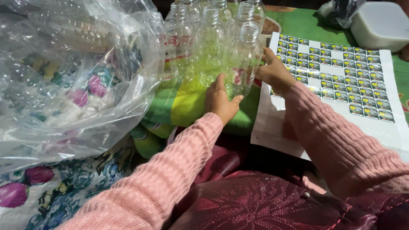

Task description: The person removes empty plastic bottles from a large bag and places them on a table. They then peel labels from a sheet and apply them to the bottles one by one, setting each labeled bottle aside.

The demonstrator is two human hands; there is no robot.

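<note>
The clear plastic bottle [243, 59] stands upright, neck up, just left of the sticker sheet [341, 76], cupped between the left hand [220, 100] at its base and the right hand [275, 72] on its side.

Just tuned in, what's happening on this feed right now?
A person in a pink knitted sweater has both hands on a clear empty plastic bottle standing uncapped at the front of a cluster of similar bottles. The left hand cups its base; the right hand presses its side. A sheet of small stickers lies to the right, a big clear plastic bag of bottles to the left.
</note>
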